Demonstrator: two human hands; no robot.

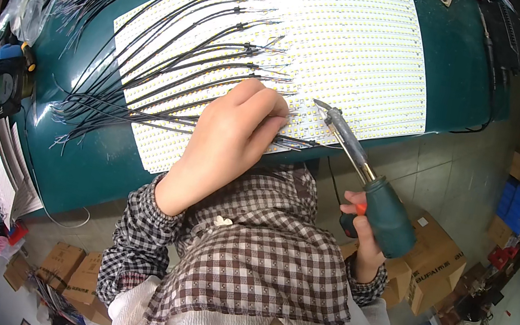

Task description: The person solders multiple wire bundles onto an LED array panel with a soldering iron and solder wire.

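Green bench top runs across in front of me, with rows of white light strips laid side by side on it and a floor of cardboard boxes below. My left hand rests on the near edge of the strips, fingers curled down and pinching a black wire flat against the nearest strip. My right hand is clenched round the green handle of a soldering iron, whose tip hangs just beside my left fingertips, near the strip but apart from it as far as I can tell.

I judge the hot tip could burn my left fingers if it drifts sideways, or the wire could slip off its pad if my pinch loosens.

One iron, one small fan at the left bench end. Roughly a dozen black wires fan out leftward; the strips are too many to count.
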